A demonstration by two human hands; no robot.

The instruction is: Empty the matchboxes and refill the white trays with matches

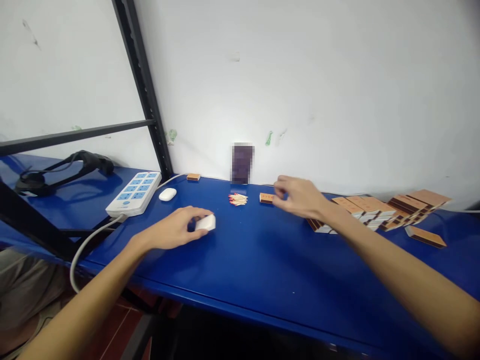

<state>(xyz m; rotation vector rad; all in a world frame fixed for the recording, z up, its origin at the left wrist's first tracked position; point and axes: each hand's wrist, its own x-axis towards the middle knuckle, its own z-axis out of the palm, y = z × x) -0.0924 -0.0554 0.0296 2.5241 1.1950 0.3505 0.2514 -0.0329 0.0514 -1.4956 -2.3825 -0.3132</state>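
My left hand (pixel 176 229) rests on the blue table (pixel 240 270) with its fingers closed round a small white box tray (pixel 206 223). My right hand (pixel 298 196) hovers farther back, fingers curled, its fingertips at a brown matchbox sleeve (pixel 266 198). A small heap of red-tipped matches (pixel 237 199) lies between the two hands, just left of that sleeve.
A pile of brown matchboxes (pixel 378 209) spreads across the right side, one lying apart (pixel 425 236). A white power strip (pixel 134 192) with cable, a white oval object (pixel 167 194), a lone matchbox (pixel 193 177), a blurred dark object (pixel 242 163), a black rack post (pixel 144 90) and a black device (pixel 63 170) are nearby.
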